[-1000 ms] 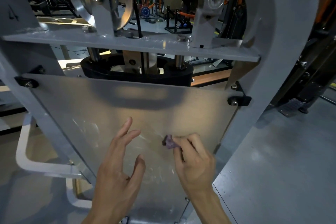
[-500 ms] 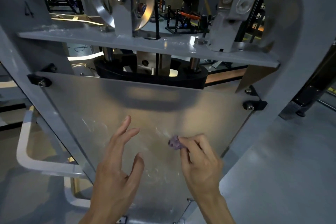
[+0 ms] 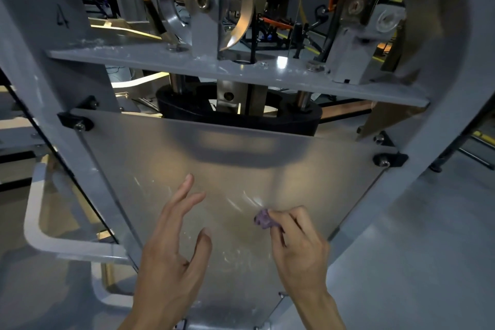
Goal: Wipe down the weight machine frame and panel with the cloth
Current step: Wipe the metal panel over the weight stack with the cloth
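- Cloth point(image 3: 263, 219), small and purple, is bunched at the right hand's point(image 3: 300, 249) curled fingertips, pinched against the panel point(image 3: 241, 169); how firmly it presses is hard to tell.
- Left hand point(image 3: 171, 257) is spread beside it, fingers long and thumb apart, holding nothing, over the panel's lower middle.
- Pale smears arc just above the cloth.
- Black brackets point(image 3: 389, 159) bolt the panel's corners to the grey frame point(image 3: 439, 104).
- Beyond the fingertips a crossbar point(image 3: 160, 57) carries a metal pulley point(image 3: 205, 1).
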Demonstrator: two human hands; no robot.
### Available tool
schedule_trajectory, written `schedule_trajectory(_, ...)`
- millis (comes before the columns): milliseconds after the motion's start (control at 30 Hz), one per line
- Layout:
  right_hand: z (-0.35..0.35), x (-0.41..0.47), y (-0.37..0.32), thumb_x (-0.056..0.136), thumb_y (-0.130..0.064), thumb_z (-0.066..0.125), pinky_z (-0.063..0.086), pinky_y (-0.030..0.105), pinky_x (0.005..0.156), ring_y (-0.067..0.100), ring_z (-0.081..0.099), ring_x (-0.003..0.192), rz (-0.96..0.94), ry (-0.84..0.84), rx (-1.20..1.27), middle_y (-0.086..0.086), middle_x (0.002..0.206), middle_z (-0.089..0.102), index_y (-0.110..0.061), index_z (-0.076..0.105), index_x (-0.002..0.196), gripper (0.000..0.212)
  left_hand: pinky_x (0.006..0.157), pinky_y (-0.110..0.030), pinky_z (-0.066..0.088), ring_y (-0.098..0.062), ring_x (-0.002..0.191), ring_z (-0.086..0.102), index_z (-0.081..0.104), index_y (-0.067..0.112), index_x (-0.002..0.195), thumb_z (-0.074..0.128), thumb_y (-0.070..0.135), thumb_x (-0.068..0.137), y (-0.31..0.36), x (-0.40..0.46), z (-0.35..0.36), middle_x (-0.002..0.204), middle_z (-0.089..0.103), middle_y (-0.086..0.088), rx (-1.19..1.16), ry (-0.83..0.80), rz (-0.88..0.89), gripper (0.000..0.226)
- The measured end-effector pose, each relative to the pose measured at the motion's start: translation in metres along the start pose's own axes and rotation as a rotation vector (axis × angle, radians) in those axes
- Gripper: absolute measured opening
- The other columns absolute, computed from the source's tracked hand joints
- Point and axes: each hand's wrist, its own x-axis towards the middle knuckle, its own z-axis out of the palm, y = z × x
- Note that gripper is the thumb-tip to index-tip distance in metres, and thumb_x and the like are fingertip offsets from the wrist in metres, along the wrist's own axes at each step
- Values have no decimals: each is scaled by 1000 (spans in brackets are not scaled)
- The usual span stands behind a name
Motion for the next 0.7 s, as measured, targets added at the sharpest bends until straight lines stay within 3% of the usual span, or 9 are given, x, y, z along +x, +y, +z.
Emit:
schedule_trajectory(100,-7,20,-10,92,-12,64,53,29,60,15,66,72,7,68,24,-5,87,65,-17,78,94,15,105,-7,31,11,143,32,54,35,134,71,0,88,-1,0,-2,158,36,28,-16,-22,-9,61)
schedule_trajectory(133,-7,23,-12,92,-13,63,52,29,59,16,65,70,2,78,5,-4,86,64,-16,78,93,15,106,-8,32,12,143,31,53,37,134,71,1,88,-1,1,-2,158,35,29,-20,-24,-9,61)
schedule_trajectory(233,-2,16,-11,91,-14,62,47,20,61,14,60,67,-14,84,-25,-4,85,62,-15,77,92,15,105,-35,46,14,142,31,53,38,135,71,3,88,-3,2,-4,157,35,31,-21,-14,-26,61)
schedule_trajectory(367,11,-8,-1,89,-13,68,37,17,57,15,55,61,8,-40,-98,-9,87,53,-21,74,92,11,98,-33,52,13,140,34,52,39,135,70,3,89,-6,4,-8,155,36,33,-29,-23,-27,61)
schedule_trajectory(433,13,-10,-3,84,-8,73,37,14,61,11,57,62,21,-50,-93,-12,89,54,-23,75,90,16,91,-45,59,12,140,36,53,38,136,69,4,89,-7,4,-9,154,38,33,-45,-26,-37,60)
schedule_trajectory(500,8,0,-10,84,-6,73,43,13,63,5,62,68,19,-7,-50,-15,91,58,-23,77,89,18,100,-43,54,10,140,38,53,39,136,69,4,90,-9,4,-10,154,39,32,-52,-36,-35,60)
schedule_trajectory(600,-3,26,-23,87,-5,70,48,24,58,11,63,69,1,84,-13,-8,88,63,-17,78,91,15,111,-32,39,6,140,41,53,40,134,68,4,90,-11,5,-10,153,41,32,-70,-66,-34,59)
schedule_trajectory(700,-6,39,-27,90,-7,66,47,25,57,15,61,67,-32,126,-25,-1,86,65,-13,79,92,14,113,-38,40,3,140,43,54,39,134,68,5,90,-13,5,-10,153,42,31,-86,-74,-43,58)
